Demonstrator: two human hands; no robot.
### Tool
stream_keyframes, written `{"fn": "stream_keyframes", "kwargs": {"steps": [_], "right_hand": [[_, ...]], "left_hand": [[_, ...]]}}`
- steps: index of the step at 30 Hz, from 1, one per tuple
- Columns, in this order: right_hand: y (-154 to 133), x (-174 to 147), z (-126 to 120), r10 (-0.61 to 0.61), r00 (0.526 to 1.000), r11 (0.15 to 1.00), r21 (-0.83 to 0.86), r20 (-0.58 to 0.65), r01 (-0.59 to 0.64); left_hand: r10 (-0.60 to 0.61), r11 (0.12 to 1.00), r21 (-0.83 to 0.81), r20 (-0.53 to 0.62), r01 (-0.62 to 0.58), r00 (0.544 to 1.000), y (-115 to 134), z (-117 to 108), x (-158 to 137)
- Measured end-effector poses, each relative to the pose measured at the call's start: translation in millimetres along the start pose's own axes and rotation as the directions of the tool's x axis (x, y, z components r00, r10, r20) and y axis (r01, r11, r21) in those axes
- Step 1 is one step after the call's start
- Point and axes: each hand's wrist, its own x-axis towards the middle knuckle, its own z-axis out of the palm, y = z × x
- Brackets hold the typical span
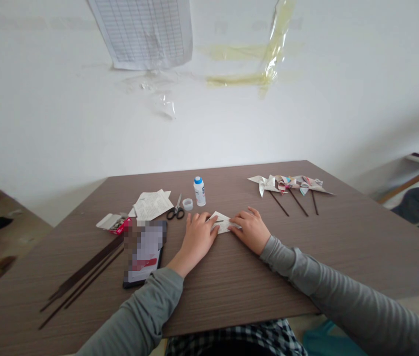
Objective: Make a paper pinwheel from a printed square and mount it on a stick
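A small piece of folded printed paper (223, 226) lies on the table in front of me, a dark line showing near its middle. My left hand (199, 237) has its thumb and fingers on the paper's left corner. From the other side, my right hand (252, 229) holds the right corner between thumb and forefinger, its other fingers slightly raised. Just beyond the paper stands a white glue bottle (199, 193) with a blue top. Beside it are a translucent round cap (188, 204) and black-handled scissors (176, 211).
Printed paper sheets (152, 204) lie left of the scissors, near an open red-and-white box (119, 224) of small pieces. A phone (146, 257) and dark thin sticks (83, 277) are nearer. Three paper pinwheels (267, 185) rest at the right back, before the wall (231, 128).
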Motion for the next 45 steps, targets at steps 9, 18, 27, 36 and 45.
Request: {"fn": "stream_keyframes", "kwargs": {"steps": [9, 18, 27, 36, 45], "right_hand": [[-2, -1, -2, -0.012, 1.000, 1.000, -0.023, -0.013, 0.012], [-6, -1, -7, 0.019, 1.000, 1.000, -0.023, 0.020, -0.018], [-8, 0, -8, 0.018, 1.000, 0.999, -0.038, 0.018, -0.017], [-9, 1, -9, 0.041, 0.999, 0.999, -0.022, 0.027, -0.040], [-12, 1, -10, 0.048, 0.997, 0.999, -0.017, 0.055, -0.047]], "left_hand": [[0.003, 1.000, 0.009, -0.012, -0.003, 1.000, 0, 4, 2], [-0.025, 1.000, 0.010, -0.014, 0.025, 1.000, 3, 4, 2], [0.003, 1.000, 0.007, -0.028, -0.003, 1.000, -1, 7, 0], [-0.001, 1.000, -0.015, -0.041, 0.001, 0.999, -1, 6, 0], [-0.005, 1.000, 0.013, -0.023, 0.006, 1.000, 1, 3, 0]]}}
